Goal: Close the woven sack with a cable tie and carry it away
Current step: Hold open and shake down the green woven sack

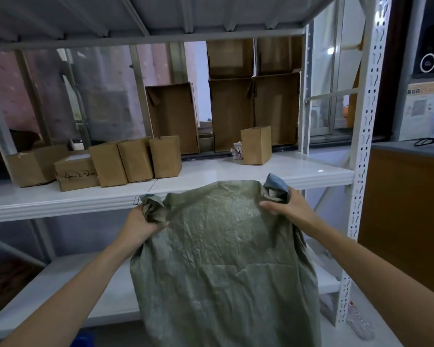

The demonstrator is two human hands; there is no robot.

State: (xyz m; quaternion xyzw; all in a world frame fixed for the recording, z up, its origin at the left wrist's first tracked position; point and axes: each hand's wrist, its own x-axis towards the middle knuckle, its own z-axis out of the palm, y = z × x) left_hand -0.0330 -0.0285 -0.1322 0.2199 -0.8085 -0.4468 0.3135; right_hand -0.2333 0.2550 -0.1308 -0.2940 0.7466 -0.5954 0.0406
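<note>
A grey-green woven sack (226, 259) hangs in front of me, held up by its top edge before a white shelf. My left hand (140, 221) is closed on the bunched left corner of the sack's mouth. My right hand (286, 204) grips the bunched right corner, slightly higher. The top edge stretches between the two hands. The sack's bottom runs out of view below. No cable tie is visible.
A white metal shelf rack (186, 196) stands right behind the sack, with several cardboard boxes (135, 161) on its middle level. Its perforated upright (366, 121) rises at the right. A plastic bottle (358, 321) lies on the floor beside a brown cabinet (409, 209).
</note>
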